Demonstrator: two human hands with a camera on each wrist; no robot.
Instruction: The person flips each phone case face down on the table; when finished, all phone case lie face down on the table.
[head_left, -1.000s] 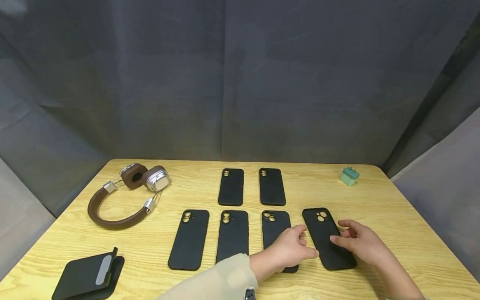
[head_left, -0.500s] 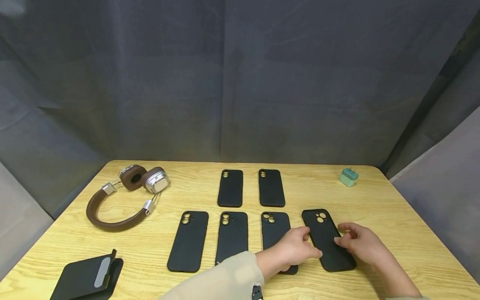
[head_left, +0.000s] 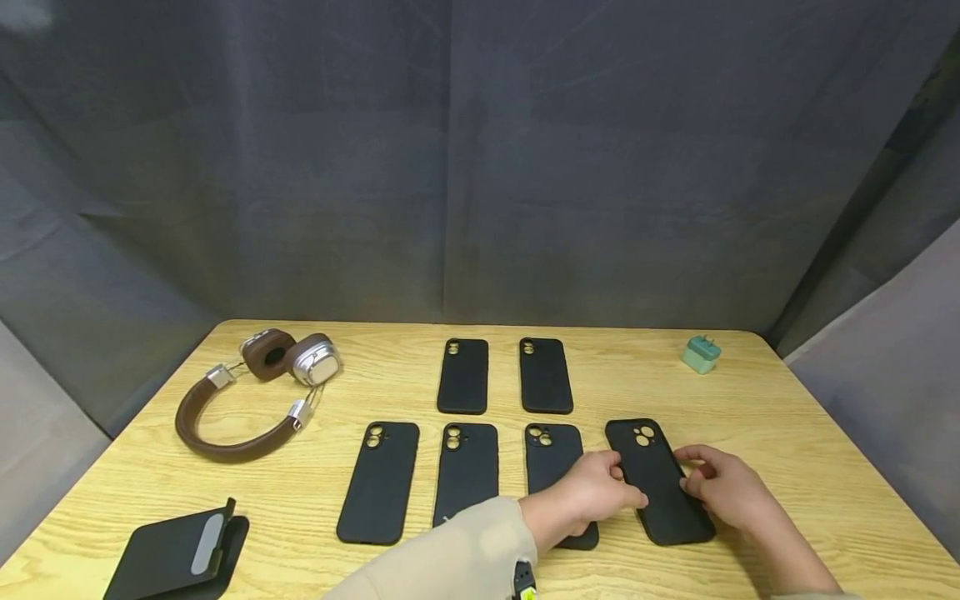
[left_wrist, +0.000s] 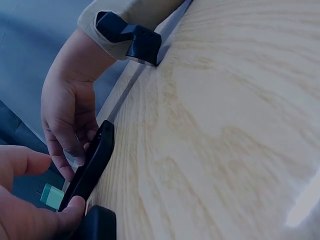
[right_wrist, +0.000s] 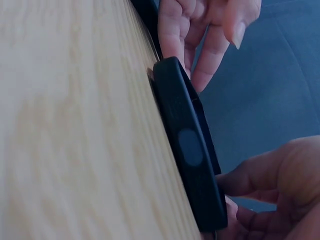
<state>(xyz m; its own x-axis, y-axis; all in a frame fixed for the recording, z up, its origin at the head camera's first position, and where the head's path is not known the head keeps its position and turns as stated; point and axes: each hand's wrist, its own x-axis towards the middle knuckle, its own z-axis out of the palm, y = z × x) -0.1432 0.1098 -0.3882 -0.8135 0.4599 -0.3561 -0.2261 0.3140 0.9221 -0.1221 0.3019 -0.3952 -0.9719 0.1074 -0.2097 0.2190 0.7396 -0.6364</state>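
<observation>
Now both hands work on one black phone case (head_left: 658,482), the rightmost of the front row on the tabletop (head_left: 787,467). It lies back side up, a little slanted, just beside the next case (head_left: 557,475) of that row. The left hand (head_left: 592,492) pinches its left long edge with curled fingers (left_wrist: 70,212), and the right hand (head_left: 723,487) holds the right long edge with the fingers (right_wrist: 200,65) bent down against it. In the right wrist view, one end of the case seems lifted a little off the wood, but I cannot tell this for sure.

To do this step well, I think the two hands should keep equal pressure on both edges, so the soft case does not bend or twist. The left forearm lies over the neighbouring case, so the sleeve (head_left: 450,558) must not drag it out of line. If the case is to be straightened, a small turn around its middle seems enough.

Compared with half a second ago, the case is almost at the same place. The left hand has come slightly more over its edge, and the right hand has closed in a little. The headphones (head_left: 247,392), the green plug (head_left: 701,354) and the folded wallet case (head_left: 176,554) have not moved.
</observation>
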